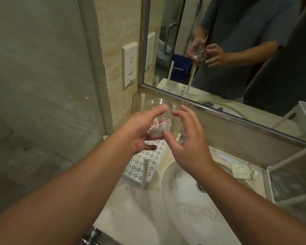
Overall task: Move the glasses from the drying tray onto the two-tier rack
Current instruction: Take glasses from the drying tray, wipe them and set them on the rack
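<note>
Over the rack's perforated shelf [143, 163] at the counter's [129, 206] back-left corner by the mirror [237, 50], the left hand [140, 131] grips a clear glass [158, 117] aloft, the right hand [187, 137] spread beside it, seemingly mid-transfer, next to set it between the upright posts [146, 172] clear of the sink [193, 200].

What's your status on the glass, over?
Left hand holds clear drinking glass; right hand open beside it. Glass above white perforated rack. Path unobstructed.
</note>
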`<state>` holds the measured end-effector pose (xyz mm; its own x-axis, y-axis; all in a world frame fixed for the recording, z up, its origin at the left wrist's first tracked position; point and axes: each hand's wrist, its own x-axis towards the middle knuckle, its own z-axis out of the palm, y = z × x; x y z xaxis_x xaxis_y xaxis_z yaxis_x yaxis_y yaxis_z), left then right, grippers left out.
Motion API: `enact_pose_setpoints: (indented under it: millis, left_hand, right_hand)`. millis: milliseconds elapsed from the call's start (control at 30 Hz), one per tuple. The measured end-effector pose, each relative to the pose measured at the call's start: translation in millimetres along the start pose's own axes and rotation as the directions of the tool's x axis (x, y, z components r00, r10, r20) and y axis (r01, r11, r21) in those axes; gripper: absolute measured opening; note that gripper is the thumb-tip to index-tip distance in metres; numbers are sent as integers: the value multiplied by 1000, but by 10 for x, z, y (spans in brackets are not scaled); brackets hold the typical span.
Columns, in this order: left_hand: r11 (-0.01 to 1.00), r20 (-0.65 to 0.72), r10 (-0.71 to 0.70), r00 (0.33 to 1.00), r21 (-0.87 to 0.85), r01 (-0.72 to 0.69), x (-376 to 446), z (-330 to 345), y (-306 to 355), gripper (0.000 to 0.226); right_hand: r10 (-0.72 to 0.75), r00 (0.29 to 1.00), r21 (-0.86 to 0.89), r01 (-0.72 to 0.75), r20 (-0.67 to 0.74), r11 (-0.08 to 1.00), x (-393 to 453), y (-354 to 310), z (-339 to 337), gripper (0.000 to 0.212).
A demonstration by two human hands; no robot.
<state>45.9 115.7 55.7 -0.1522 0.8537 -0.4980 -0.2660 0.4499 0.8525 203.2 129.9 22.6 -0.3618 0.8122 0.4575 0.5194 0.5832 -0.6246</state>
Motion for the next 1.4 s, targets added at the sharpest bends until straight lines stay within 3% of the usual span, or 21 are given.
enact_pose_setpoints:
  millis: [167,400,567,833,1100,1400]
  left_hand:
    - [999,-23,43,999,-15,-44,-21,166,-112,53]
    - [996,39,83,996,-36,-81,8,444,-337,63]
    - [996,95,90,991,-5,-89,-5,712,-495,62]
    - [997,232,79,969,7,-83,-57,1324,-795,55]
    - [998,414,10,910,55,-36,-171,2065,-1064,58]
    - [986,537,-113,836,168,26,-292,2964,-1419,69]
  right_hand:
    - [186,978,38,-190,92,981,-88,151,-107,68]
    - [310,938,30,-318,158,948,-292,433,-237,101]
    - [319,934,105,-337,158,935,-461,599,-381,98]
    - [404,915,158,-401,18,902,-780,832,-805,81]
    - [518,854,199,-501,-46,842,-1245,1209,-1364,92]
    - [612,775,261,-565,-160,783,-1832,1674,-1980,89]
